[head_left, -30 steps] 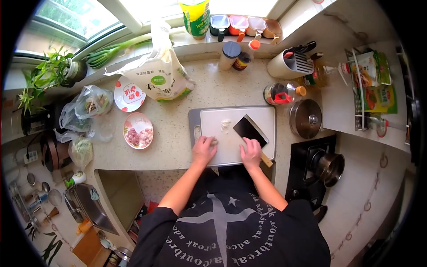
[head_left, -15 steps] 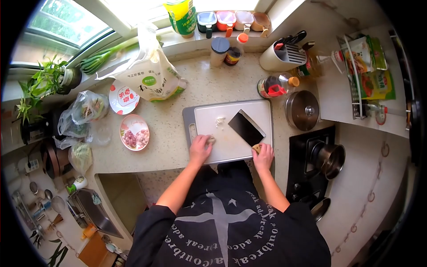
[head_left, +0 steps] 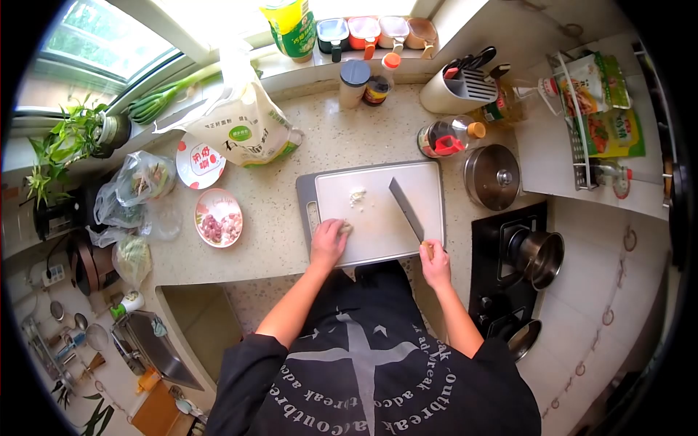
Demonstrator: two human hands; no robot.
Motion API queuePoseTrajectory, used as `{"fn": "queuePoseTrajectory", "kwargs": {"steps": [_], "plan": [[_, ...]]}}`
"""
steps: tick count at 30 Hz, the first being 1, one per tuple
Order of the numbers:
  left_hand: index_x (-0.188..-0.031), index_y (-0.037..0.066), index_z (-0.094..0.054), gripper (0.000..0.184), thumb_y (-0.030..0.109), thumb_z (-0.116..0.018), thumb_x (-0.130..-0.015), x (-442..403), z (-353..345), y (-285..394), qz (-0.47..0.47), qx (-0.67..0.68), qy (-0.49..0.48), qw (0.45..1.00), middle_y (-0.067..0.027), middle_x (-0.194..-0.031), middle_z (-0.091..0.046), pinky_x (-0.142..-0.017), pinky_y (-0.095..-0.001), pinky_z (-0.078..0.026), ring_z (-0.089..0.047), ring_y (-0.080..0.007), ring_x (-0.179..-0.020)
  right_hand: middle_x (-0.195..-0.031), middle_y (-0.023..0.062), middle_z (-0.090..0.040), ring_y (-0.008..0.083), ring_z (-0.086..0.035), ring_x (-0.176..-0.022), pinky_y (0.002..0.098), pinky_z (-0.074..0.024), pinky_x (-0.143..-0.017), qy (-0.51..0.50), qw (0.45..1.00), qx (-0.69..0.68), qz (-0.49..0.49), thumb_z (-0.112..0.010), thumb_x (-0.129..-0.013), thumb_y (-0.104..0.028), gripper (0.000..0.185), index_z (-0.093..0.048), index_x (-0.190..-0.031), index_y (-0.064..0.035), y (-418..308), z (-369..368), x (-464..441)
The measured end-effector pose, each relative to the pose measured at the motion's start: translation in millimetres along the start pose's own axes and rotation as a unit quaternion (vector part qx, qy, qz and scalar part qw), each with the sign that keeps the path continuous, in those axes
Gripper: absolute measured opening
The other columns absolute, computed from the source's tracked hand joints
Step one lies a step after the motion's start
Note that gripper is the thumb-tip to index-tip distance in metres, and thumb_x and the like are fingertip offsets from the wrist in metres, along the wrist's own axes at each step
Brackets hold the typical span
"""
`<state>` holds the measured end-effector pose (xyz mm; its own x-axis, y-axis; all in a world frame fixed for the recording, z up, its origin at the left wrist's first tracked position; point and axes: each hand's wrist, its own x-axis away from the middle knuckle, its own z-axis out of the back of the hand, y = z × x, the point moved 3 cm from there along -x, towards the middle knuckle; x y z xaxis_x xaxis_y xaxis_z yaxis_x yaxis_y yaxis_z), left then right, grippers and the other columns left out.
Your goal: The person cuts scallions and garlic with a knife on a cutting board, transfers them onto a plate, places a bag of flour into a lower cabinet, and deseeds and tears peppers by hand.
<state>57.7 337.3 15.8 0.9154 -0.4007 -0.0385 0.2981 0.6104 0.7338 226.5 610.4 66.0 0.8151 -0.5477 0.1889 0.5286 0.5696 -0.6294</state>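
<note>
A white cutting board with a grey edge (head_left: 374,251) lies on the counter. On its left front part, my left hand (head_left: 329,242) has its fingers closed round a small pale piece (head_left: 346,228), mostly hidden. Small white chopped bits (head_left: 357,196) lie just beyond that hand. At the board's right front edge, my right hand (head_left: 435,263) grips the wooden handle of a cleaver (head_left: 406,209). The cleaver's blade is turned on its edge and slants across the right half of the board, away from the white bits.
Left of the board are a bowl of chopped meat (head_left: 219,218), a plate (head_left: 200,161), a flour bag (head_left: 243,123) and plastic bags (head_left: 145,178). Bottles (head_left: 445,136), a knife holder (head_left: 454,91), a lidded pan (head_left: 492,178) and a stove (head_left: 502,280) are to the right.
My right hand has moved from beside the flat-lying cleaver to its handle and closed on it. The blade has turned from flat to upright. My left hand stays on the board.
</note>
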Motion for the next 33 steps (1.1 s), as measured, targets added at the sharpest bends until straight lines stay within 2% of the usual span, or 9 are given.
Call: {"fn": "queuePoseTrajectory", "kwargs": {"steps": [3, 4, 7, 10, 13, 20, 33], "plan": [[-0.108, 0.008, -0.072, 0.028, 0.010, -0.080, -0.081, 1, -1, 3, 0.009, 0.011, 0.000, 1.000, -0.0104, -0.111, -0.069, -0.086, -0.0400, -0.056, -0.066, -0.0310, -0.099, -0.069, 0.0130, -0.065, 0.0268, -0.067, -0.063, 0.0385, -0.0526, -0.062, -0.144, 0.973, -0.145, -0.109, -0.056, -0.105, -0.047, 0.044, -0.063, -0.104, -0.0035, 2, -8, 13], [-0.107, 0.008, -0.073, 0.027, 0.010, -0.080, -0.081, 2, -2, 3, 0.006, 0.011, 0.003, 1.000, -0.0104, -0.111, -0.069, -0.086, -0.0400, -0.056, -0.067, -0.0310, -0.099, -0.063, 0.0096, -0.061, 0.0201, -0.062, -0.058, 0.0352, -0.0502, -0.058, -0.156, 0.975, -0.136, -0.084, -0.049, -0.108, -0.049, 0.049, -0.064, -0.101, -0.0033, -2, -12, 16], [-0.105, 0.009, -0.073, 0.025, 0.011, -0.081, -0.082, 4, -3, 4, 0.005, 0.013, 0.016, 1.000, -0.0104, -0.111, -0.069, -0.086, -0.0399, -0.056, -0.067, -0.0311, -0.098, -0.070, 0.0148, -0.066, 0.0328, -0.069, -0.069, 0.0415, -0.0523, -0.064, -0.199, 0.970, -0.125, -0.062, -0.052, -0.106, -0.052, 0.049, -0.065, -0.101, -0.0050, -11, -22, 25], [-0.106, 0.009, -0.074, 0.025, 0.010, -0.081, -0.082, 3, -4, 7, 0.009, 0.020, 0.022, 1.000, -0.0101, -0.109, -0.069, -0.086, -0.0398, -0.056, -0.067, -0.0311, -0.098, -0.078, 0.0186, -0.069, 0.0410, -0.070, -0.079, 0.0462, -0.0535, -0.069, -0.229, 0.970, -0.069, -0.045, -0.053, -0.105, -0.052, 0.047, -0.066, -0.101, -0.0075, -22, -28, 31], [-0.105, 0.008, -0.073, 0.024, 0.009, -0.080, -0.081, 4, -5, 5, 0.009, 0.023, 0.018, 1.000, -0.0102, -0.108, -0.068, -0.085, -0.0405, -0.055, -0.065, -0.0326, -0.097, -0.083, 0.0202, -0.070, 0.0436, -0.069, -0.083, 0.0493, -0.0538, -0.070, -0.252, 0.967, -0.017, -0.046, -0.054, -0.103, -0.053, 0.046, -0.066, -0.101, -0.0096, -32, -30, 36], [-0.101, 0.007, -0.072, 0.024, 0.004, -0.077, -0.077, 5, -5, 4, 0.018, 0.018, 0.011, 1.000, -0.0093, -0.107, -0.067, -0.085, -0.0411, -0.055, -0.064, -0.0334, -0.098, -0.085, 0.0196, -0.071, 0.0439, -0.069, -0.084, 0.0528, -0.0535, -0.069, -0.238, 0.971, 0.014, -0.011, -0.053, -0.102, -0.055, 0.046, -0.062, -0.101, -0.0104, -37, -34, 45], [-0.100, 0.008, -0.073, 0.024, 0.006, -0.079, -0.077, 6, -7, 2, 0.020, 0.017, 0.012, 1.000, -0.0081, -0.107, -0.067, -0.085, -0.0406, -0.055, -0.064, -0.0325, -0.098, -0.084, 0.0196, -0.071, 0.0442, -0.069, -0.082, 0.0532, -0.0536, -0.068, -0.212, 0.977, 0.026, 0.006, -0.055, -0.101, -0.054, 0.044, -0.062, -0.101, -0.0105, -35, -36, 46]]}}
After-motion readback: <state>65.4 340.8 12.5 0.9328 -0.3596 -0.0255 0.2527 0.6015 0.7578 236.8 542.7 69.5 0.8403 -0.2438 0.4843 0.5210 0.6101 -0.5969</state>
